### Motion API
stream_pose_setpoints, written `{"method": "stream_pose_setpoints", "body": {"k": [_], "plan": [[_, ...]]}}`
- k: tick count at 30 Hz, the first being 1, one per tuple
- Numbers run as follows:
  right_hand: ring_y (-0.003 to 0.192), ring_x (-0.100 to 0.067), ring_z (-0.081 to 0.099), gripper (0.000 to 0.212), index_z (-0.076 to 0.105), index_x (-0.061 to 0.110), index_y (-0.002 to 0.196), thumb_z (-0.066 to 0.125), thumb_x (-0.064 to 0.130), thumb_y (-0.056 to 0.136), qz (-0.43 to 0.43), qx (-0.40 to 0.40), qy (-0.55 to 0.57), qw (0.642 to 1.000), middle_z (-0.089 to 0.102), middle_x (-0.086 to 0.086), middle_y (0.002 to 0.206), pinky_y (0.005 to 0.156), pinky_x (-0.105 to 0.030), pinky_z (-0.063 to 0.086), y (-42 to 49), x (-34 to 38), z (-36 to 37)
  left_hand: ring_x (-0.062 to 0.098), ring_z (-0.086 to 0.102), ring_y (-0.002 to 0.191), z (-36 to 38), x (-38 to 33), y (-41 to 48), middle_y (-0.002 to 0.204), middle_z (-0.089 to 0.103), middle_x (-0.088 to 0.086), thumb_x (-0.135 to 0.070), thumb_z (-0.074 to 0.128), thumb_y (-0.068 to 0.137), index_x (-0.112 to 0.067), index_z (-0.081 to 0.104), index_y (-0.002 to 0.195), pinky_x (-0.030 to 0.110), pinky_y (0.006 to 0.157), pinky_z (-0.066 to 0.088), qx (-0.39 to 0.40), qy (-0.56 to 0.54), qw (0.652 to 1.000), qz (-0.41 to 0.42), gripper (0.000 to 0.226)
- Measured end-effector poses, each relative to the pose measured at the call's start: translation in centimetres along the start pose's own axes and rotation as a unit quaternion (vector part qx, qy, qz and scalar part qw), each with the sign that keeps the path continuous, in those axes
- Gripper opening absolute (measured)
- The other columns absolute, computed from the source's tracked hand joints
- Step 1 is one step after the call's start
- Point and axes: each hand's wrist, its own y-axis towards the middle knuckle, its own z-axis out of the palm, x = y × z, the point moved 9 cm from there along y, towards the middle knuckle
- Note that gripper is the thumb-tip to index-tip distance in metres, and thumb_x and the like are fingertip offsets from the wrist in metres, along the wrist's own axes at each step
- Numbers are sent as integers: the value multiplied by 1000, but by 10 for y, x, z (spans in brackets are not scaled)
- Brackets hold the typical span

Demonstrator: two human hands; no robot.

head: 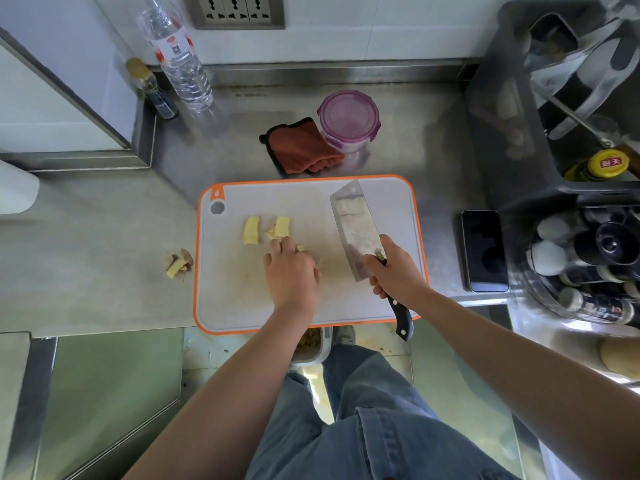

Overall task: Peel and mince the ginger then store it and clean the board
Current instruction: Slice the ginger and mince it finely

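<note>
Right hand [394, 268] wraps cleaver [353, 223] handle; ginger pieces [281, 226] left of blade, at left hand [291, 271], its grip unclear

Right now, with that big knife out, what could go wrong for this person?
1. The left hand is curled over the ginger, close to the cleaver that the right hand grips. A careless chop could nick the fingers.
2. The cutting board seems to overhang the counter's front edge, so hard chopping might shift or tip it.
</note>
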Motion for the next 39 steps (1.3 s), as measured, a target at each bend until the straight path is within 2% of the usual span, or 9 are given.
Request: {"method": "stream_pose_setpoints", "body": {"k": [7, 10, 13, 18, 21, 24, 29, 34, 39], "plan": [[46, -15, 52, 11, 39, 15, 100, 45, 24, 97, 2, -1, -4, 1000, 58, -8, 66, 40, -20, 43, 1, -4, -3, 24, 43, 107, -1, -3, 5, 105, 57, 3, -34, 60, 86, -19, 74, 94, 33, 85, 38, -3, 7, 1000, 10, 22], [46, -14, 52, 13, 40, 15, 104, 46, 25, 98, 0, -3, -11, 1000, 59, -8, 67, 40, -19, 42, 4, -3, -5, 26, 50, 106, -13, 27, 6, 102, 63, 5, -32, 64, 82, -19, 76, 88, 30, 77, 39, -46, -157, 981, -108, 18], [47, -15, 53, 12, 40, 15, 104, 46, 24, 98, -6, -1, -11, 1000, 59, -9, 68, 41, -20, 44, 8, 2, -4, 24, 63, 89, -16, 60, 10, 92, 71, 6, -30, 63, 83, -15, 75, 92, 26, 66, 39, -56, -312, 922, -223, 21], [51, -17, 55, 15, 40, 15, 108, 45, 24, 98, -14, 11, -16, 1000, 61, -12, 73, 44, -22, 46, 11, 9, 2, 33, 65, 88, -16, 105, 22, 88, 71, 15, -26, 57, 88, -9, 74, 87, 28, 64, 36, -40, -347, 882, -317, 24], [52, -18, 56, 15, 39, 17, 110, 45, 24, 98, -15, 14, -21, 1000, 62, -12, 74, 45, -23, 47, 13, 12, 5, 38, 64, 85, -11, 120, 35, 75, 66, 19, -20, 57, 83, -8, 67, 70, 28, 60, 36, -3, -331, 892, -308, 21], [50, -16, 55, 14, 40, 15, 109, 45, 22, 98, -11, 16, -19, 1000, 61, -12, 72, 44, -22, 47, 15, 14, 9, 30, 66, 87, -9, 124, 42, 87, 72, 12, -19, 59, 84, -12, 75, 87, 26, 62, 38, 23, -285, 916, -281, 18], [49, -16, 55, 13, 41, 13, 106, 45, 22, 97, -9, 13, -20, 1000, 61, -12, 71, 44, -22, 47, 18, 16, 12, 27, 64, 98, -10, 129, 42, 101, 71, 5, -26, 64, 86, -14, 67, 101, 27, 70, 37, -20, -255, 926, -278, 20], [50, -14, 55, 16, 38, 20, 114, 44, 22, 99, -10, 10, -19, 1000, 60, -9, 72, 43, -18, 45, 15, 18, 19, 26, 64, 87, -28, 110, 27, 93, 71, 6, -25, 58, 90, -11, 65, 97, 27, 66, 37, -94, -264, 936, -216, 17], [52, -17, 57, 11, 40, 17, 109, 42, 20, 99, -31, 0, -55, 998, 58, -6, 74, 45, -23, 47, 6, 18, 26, 17, 66, 83, 1, 72, 3, 89, 73, -2, -29, 66, 83, -18, 72, 90, 23, 66, 41, 8, -289, 944, -157, 14]]}}
